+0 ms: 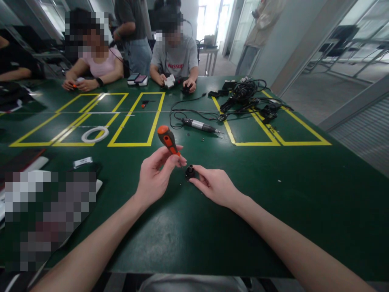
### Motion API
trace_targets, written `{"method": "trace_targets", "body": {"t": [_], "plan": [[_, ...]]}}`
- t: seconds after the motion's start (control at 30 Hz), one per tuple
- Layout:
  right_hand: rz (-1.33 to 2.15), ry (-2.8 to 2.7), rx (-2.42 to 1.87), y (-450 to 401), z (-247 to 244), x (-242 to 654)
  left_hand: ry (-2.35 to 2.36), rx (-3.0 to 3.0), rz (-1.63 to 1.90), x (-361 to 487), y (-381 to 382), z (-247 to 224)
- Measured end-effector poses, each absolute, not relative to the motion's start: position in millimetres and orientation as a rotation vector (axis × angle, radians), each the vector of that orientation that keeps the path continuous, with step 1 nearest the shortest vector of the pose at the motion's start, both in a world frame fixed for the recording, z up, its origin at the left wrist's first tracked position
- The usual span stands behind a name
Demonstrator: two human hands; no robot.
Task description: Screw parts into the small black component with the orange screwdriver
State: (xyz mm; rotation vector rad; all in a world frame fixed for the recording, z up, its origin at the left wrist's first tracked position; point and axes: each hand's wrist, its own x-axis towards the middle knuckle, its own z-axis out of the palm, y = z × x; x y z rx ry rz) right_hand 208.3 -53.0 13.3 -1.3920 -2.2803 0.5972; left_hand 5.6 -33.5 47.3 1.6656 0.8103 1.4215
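Note:
An orange and dark grey screwdriver (167,140) is in my left hand (159,170), its handle leaning up and to the left and its shaft end low between my fingers. Just right of it, my right hand (215,184) grips a small round black part (190,172) between thumb and fingers, at the green table top (273,235). The two hands are close together but apart. Whether the screwdriver's tip touches the black part cannot be made out.
Beyond my hands lies a grey-black electric screwdriver (199,125) with its cord. Tangled black cables (246,95) are at the back right. A white tape ring (95,134) and bagged items (54,215) are at left. People sit across the table.

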Motion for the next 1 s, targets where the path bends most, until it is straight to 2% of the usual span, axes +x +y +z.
{"method": "trace_targets", "body": {"t": [1.0], "plan": [[0.583, -2.294, -1.394, -52.7, 13.3, 208.1, 0.839, 1.619, 1.5, 8.7, -36.1, 49.4]]}}
